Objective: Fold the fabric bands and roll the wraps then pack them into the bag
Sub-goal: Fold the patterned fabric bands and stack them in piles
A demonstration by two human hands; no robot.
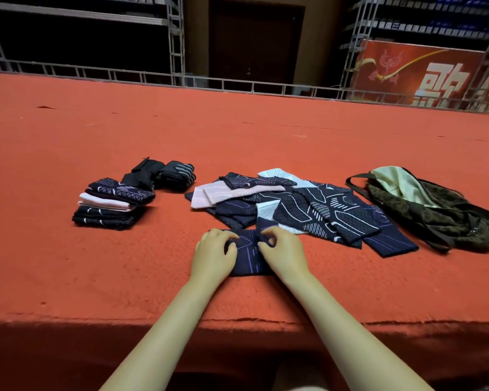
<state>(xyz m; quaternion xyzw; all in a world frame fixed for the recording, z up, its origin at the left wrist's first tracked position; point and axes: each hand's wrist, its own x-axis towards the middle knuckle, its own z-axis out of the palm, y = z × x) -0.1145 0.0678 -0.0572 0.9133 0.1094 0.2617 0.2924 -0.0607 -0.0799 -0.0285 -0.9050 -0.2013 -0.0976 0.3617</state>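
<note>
Head view: band [247, 256] lies flat under both hands at near edge of red table [68, 263]; long axis runs near-to-far; left hand [213, 255] pinches its left side, right hand [284, 253] pinches a fold at centre, fingers curled; both equally near; navy w/ purple lines, looks part-folded; unfolded pile [308, 213] just beyond-right; folded stack [113, 203] far-left; bag [435, 213] right.

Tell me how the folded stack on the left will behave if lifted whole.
The folded stack looks soft and light, since it is thin fabric. It would probably sag at the edges. Its top piece sits skewed, so layers may slide apart unless gripped from both sides.
</note>
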